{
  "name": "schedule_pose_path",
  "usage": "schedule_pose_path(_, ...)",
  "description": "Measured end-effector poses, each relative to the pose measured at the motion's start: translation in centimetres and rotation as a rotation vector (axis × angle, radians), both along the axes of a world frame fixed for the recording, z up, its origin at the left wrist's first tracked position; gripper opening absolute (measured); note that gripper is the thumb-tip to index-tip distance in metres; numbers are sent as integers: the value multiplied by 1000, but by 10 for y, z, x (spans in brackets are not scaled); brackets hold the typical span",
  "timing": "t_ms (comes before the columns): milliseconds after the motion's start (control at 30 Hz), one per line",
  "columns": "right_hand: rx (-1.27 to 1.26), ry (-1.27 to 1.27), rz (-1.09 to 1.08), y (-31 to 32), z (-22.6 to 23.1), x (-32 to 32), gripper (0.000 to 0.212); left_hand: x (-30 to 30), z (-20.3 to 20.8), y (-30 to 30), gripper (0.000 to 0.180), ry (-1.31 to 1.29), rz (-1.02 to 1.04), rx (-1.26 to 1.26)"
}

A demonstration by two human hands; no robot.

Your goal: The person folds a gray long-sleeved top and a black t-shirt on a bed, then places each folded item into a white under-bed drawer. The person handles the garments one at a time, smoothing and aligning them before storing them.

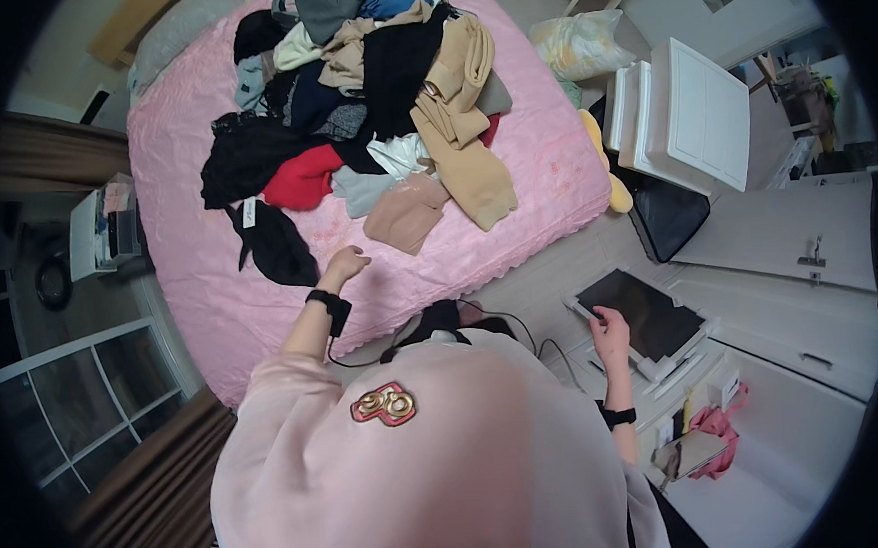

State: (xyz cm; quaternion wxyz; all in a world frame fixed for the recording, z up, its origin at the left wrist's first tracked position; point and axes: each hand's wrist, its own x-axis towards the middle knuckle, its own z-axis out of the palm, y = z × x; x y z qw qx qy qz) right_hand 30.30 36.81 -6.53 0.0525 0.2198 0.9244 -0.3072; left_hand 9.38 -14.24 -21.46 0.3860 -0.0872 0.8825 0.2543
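My left hand (346, 265) is above the near part of the bed, its fingers loosely bent and nothing visible in them. Just beyond it lie a folded dusty-pink garment (407, 214) and a black garment with a white tag (276, 244). Off to the right, my right hand (610, 331) hangs beside a dark rectangular panel in a white frame (637, 309); its fingers are slightly apart and hold nothing I can see. Whether that hand touches the frame, I cannot tell. Both wrists wear black bands.
A pink quilted bed (543, 191) carries a heap of clothes: black pieces, a red one (303, 178), beige folded trousers (469, 180). White storage bins (697, 116) and a black bag (667, 215) stand at right. A cable (525, 334) runs near my body. White cabinet doors (780, 235) stand beyond.
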Motion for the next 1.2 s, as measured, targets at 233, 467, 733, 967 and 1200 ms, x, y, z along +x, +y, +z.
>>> schedule_pose_path(233, 28, -166, -76, 28, -1, -7, 30, -45, -26, 17, 73, -12, 103, -90)
schedule_pose_path(467, 1, -131, -15, 67, -9, -84, 32, -137, 0, 67, 98, 325, 286, 39)
schedule_pose_path(733, 98, -193, 144, 157, -37, -186, 33, -287, 55, 154, 100, 697, 204, -162)
schedule_pose_path(967, 37, -221, 147, 231, -46, -253, 33, -372, 39, 215, 95, 594, 86, -547)
schedule_pose_path(1200, 19, -285, 198, 256, -59, -292, 32, -395, 4, 188, 24, 777, 411, -379)
